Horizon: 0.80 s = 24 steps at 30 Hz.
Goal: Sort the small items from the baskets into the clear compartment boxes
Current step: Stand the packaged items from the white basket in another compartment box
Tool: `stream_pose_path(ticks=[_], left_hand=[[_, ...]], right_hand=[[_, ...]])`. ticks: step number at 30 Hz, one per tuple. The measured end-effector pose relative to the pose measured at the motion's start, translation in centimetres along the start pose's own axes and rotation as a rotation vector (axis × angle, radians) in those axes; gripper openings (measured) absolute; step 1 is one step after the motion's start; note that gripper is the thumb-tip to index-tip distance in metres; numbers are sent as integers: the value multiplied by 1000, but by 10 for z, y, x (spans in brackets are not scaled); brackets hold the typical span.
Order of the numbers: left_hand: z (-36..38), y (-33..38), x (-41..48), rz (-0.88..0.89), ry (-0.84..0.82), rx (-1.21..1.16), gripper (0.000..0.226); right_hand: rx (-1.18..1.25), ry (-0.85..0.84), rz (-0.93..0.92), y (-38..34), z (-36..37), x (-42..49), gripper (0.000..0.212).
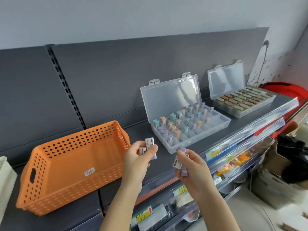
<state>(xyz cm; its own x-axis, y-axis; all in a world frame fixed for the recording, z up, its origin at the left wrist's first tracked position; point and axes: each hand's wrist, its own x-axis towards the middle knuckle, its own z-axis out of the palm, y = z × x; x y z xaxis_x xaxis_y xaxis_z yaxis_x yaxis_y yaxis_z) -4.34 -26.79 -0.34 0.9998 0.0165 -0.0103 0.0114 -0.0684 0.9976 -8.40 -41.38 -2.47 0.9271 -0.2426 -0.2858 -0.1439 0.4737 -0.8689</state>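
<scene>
Dark grey shelf [135, 130] with a matching back panel. Over its front edge the left hand [138, 162] is raised, fingers curled round a few small sleeved erasers [150, 143], just right of the orange basket [66, 189]. Level with it and slightly apart, the right hand [191, 167] grips a cluster of purple erasers [180, 162]. Just beyond the right hand sits the near clear box [191, 145], lid up, partly filled with upright erasers. A second open box [241, 114] stands further right, filled.
</scene>
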Motion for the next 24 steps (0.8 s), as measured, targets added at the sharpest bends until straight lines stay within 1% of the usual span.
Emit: stream_pose_path(ticks=[5,9,12,16,18,19,22,24], left_hand=[[39,-9,31,-44,-24,-17,18],[72,-9,62,-68,-82,-75,20],[91,-5,89,-43,-91,-87,16],[113,-5,112,-46,-115,-72,15],[123,-3,120,-60,-104,-92,6],[129,-2,124,-53,-95,-95,7],[148,0,137,-12,-77,-25,19],[163,1,144,5,-51,10,17]], right_hand=[[23,95,14,-15,-27,33,11],[0,139,-31,-40,-42,70,13],[-37,149,-71,-57,-50,99,13],[-85,172,-66,-68,-65,127,10],[-89,175,-54,-73,-73,138,7],[-94,171,-56,-77,-78,144,7],[-142,172,-93,-91,-93,162,9],[-173,170,-122,-101,-104,177,11]])
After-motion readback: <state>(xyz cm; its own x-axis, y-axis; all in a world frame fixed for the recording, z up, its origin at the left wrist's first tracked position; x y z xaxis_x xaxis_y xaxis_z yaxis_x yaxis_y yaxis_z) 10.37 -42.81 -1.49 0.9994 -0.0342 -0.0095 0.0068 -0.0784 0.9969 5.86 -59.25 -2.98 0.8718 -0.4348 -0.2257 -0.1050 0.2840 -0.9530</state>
